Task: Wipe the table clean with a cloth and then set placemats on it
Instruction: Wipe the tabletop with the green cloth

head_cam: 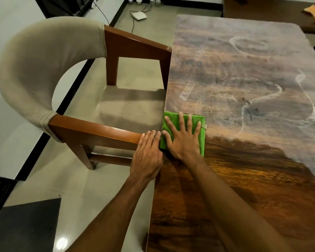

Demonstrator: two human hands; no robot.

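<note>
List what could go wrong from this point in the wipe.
1. The green cloth sits right at the table's left edge, so a stroke that way could push dust onto the chair seat.
2. The right hand presses it flat with spread fingers, no grip, so the folded cloth could slip or bunch.
3. White streaks and dark specks cover the far half; they may smear.

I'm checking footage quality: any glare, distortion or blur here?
Head view: a glare spot on the floor tiles; wide-angle bending curves the table edge; right hand, cloth and left hand look sharp.
</note>
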